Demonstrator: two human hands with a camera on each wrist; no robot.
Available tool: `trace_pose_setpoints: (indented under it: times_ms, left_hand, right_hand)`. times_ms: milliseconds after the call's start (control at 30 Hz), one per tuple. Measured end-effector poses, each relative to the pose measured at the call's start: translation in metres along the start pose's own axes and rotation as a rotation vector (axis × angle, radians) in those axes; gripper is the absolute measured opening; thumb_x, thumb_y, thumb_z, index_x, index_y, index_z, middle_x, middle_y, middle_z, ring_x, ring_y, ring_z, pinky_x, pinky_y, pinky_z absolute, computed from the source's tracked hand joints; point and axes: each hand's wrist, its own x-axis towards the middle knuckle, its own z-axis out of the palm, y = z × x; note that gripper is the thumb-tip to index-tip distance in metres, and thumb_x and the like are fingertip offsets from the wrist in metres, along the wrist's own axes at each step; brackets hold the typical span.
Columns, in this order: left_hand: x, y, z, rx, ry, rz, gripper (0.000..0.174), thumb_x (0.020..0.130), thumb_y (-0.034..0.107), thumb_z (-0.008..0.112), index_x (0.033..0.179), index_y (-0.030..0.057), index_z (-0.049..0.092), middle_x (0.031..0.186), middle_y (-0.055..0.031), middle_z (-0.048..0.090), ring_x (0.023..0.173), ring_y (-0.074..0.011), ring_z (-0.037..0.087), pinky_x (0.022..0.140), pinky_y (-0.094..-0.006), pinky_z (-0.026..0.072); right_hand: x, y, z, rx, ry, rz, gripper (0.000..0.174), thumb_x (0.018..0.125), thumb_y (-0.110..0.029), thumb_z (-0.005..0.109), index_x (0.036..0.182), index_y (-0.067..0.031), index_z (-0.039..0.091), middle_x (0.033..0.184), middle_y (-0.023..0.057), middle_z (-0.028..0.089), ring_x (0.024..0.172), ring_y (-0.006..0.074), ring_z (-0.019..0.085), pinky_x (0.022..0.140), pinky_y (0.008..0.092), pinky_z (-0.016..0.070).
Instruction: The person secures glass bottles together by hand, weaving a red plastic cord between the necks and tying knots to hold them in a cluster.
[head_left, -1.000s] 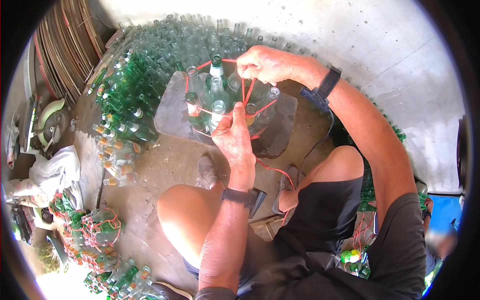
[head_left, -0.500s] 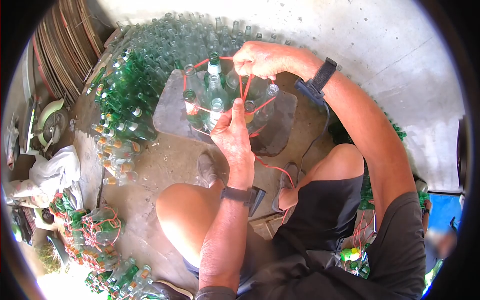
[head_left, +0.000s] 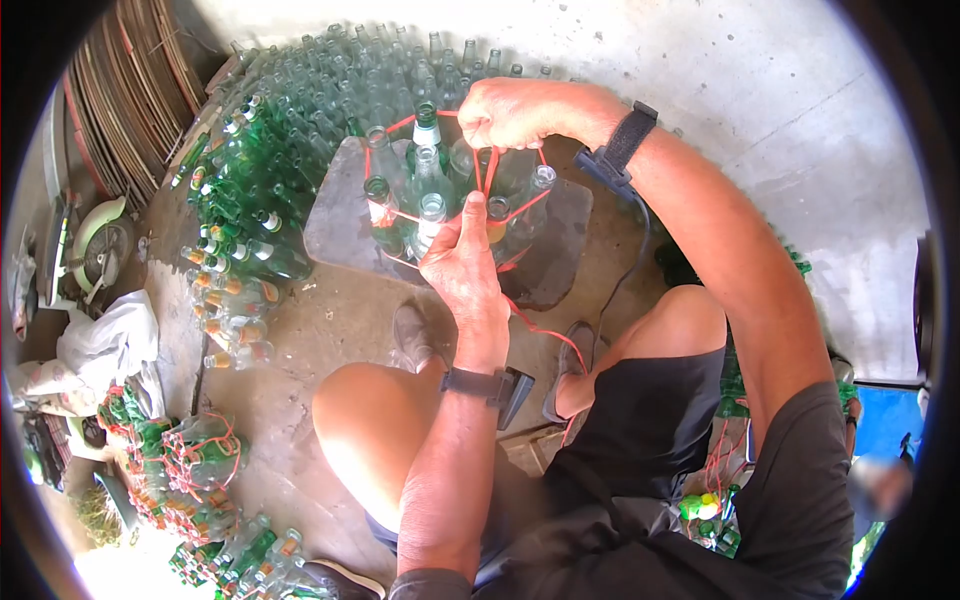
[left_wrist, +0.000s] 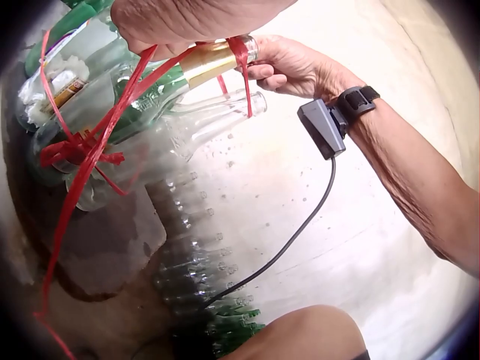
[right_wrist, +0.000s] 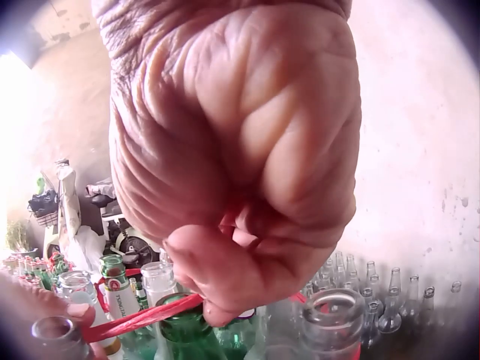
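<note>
A ring of glass bottles [head_left: 427, 170], green and clear, stands upright on a dark stone slab [head_left: 335, 225]. Red plastic string [head_left: 530, 208] runs round their necks, and more of it is wound lower down around the bottles in the left wrist view. On the near side, my left hand [head_left: 465, 268] pinches the string beside a bottle neck, thumb pointing up. My right hand [head_left: 505, 115] is above the far bottles, its fingers curled round the string. Strands stretch taut between the hands. In the right wrist view, the curled right fingers [right_wrist: 247, 262] sit just over a green bottle mouth.
Many loose bottles [head_left: 350, 90] crowd the floor behind and left of the slab. String-tied bundles [head_left: 205, 450] lie at lower left. A string tail [head_left: 545, 330] trails toward my right shoe [head_left: 572, 365]. A black cable hangs from the right wrist camera [head_left: 603, 170].
My right hand has shifted slightly left and away from me, still gripping the string. My left hand stays at the near bottles. The bottle ring looks unchanged.
</note>
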Motion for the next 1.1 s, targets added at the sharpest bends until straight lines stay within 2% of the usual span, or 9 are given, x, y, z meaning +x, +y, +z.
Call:
trace_pose_setpoints:
  times_ms: [233,400,500,600,733,800,900,1033,1100]
  left_hand:
    - [0.0,0.002,0.0,-0.032,-0.009,0.05,0.034,0.089,0.032,0.091,0.078,0.0073,0.071,0.068,0.0071,0.056,0.055,-0.0041,0.039,0.049,-0.0261,0.0267]
    - [-0.001,0.005,0.0,-0.054,-0.039,0.007,0.027,0.092,0.026,0.089,0.085,0.0024,0.077,0.079,0.0011,0.069,0.067,-0.0062,0.053,0.062,-0.0255,0.0399]
    - [0.001,0.003,-0.001,-0.01,-0.032,0.03,0.026,0.093,0.024,0.087,0.09,-0.0005,0.079,0.083,-0.0015,0.073,0.072,-0.0081,0.058,0.069,-0.0269,0.0451]
    - [0.001,0.002,-0.002,-0.045,-0.058,0.01,0.027,0.094,0.024,0.086,0.092,-0.002,0.079,0.084,-0.0026,0.074,0.074,-0.0091,0.059,0.072,-0.0276,0.047]
    - [0.0,0.004,-0.004,-0.007,-0.056,-0.001,0.026,0.094,0.023,0.085,0.093,-0.0022,0.079,0.085,-0.0033,0.075,0.076,-0.0094,0.06,0.074,-0.0281,0.0481]
    - [-0.002,0.005,-0.003,-0.042,-0.049,0.006,0.025,0.094,0.022,0.085,0.092,-0.0018,0.078,0.085,-0.0031,0.075,0.076,-0.0092,0.06,0.072,-0.028,0.0476]
    - [-0.003,0.005,-0.006,-0.065,-0.077,0.024,0.024,0.094,0.021,0.085,0.093,-0.0014,0.078,0.085,-0.0018,0.074,0.076,-0.0081,0.06,0.071,-0.0269,0.0467]
    - [-0.006,0.009,-0.009,-0.043,-0.057,0.013,0.022,0.094,0.02,0.085,0.093,-0.001,0.079,0.085,0.0003,0.073,0.076,-0.0067,0.058,0.07,-0.0255,0.0458]
    - [-0.006,0.008,-0.012,0.013,-0.048,-0.002,0.02,0.094,0.019,0.085,0.093,-0.0003,0.079,0.085,0.0025,0.072,0.075,-0.0049,0.055,0.069,-0.0247,0.0439]
  right_hand:
    - [-0.002,-0.008,0.005,-0.095,0.049,0.059,0.016,0.099,-0.007,0.055,0.085,-0.0016,0.061,0.062,0.0075,0.058,0.047,0.0157,0.059,0.045,0.0342,0.0469]
    - [-0.004,-0.006,0.005,-0.166,0.034,0.025,0.013,0.097,0.0,0.051,0.088,0.0009,0.061,0.064,0.0103,0.06,0.048,0.0175,0.061,0.046,0.035,0.0479]
    - [-0.006,-0.002,0.007,-0.113,0.022,0.088,0.012,0.093,0.005,0.049,0.09,0.0013,0.06,0.065,0.0122,0.058,0.05,0.0196,0.062,0.046,0.0366,0.047]
    - [-0.01,0.007,0.013,-0.071,0.035,0.041,0.016,0.093,0.007,0.049,0.096,0.0033,0.064,0.069,0.0133,0.06,0.05,0.0206,0.062,0.046,0.0376,0.0468]
    - [-0.011,0.008,0.023,-0.076,0.13,-0.005,0.021,0.092,0.009,0.05,0.102,0.0056,0.068,0.078,0.0163,0.064,0.051,0.0226,0.063,0.048,0.0397,0.0484]
    - [-0.007,0.011,0.022,-0.203,0.127,-0.061,0.025,0.091,0.011,0.052,0.106,0.006,0.072,0.086,0.0185,0.067,0.052,0.0243,0.064,0.05,0.0413,0.0504]
    - [-0.006,0.011,0.022,-0.169,0.129,0.014,0.026,0.09,0.012,0.052,0.104,0.0054,0.074,0.087,0.0194,0.067,0.052,0.0247,0.064,0.052,0.042,0.0512]
    - [-0.002,0.016,0.021,-0.168,0.093,-0.044,0.03,0.09,0.012,0.051,0.108,0.0045,0.075,0.086,0.0181,0.068,0.052,0.0239,0.064,0.051,0.0412,0.0506]
    - [-0.001,0.016,0.019,-0.133,0.028,-0.043,0.035,0.09,0.011,0.049,0.111,0.0032,0.076,0.076,0.0168,0.065,0.05,0.0223,0.063,0.048,0.0402,0.0491]
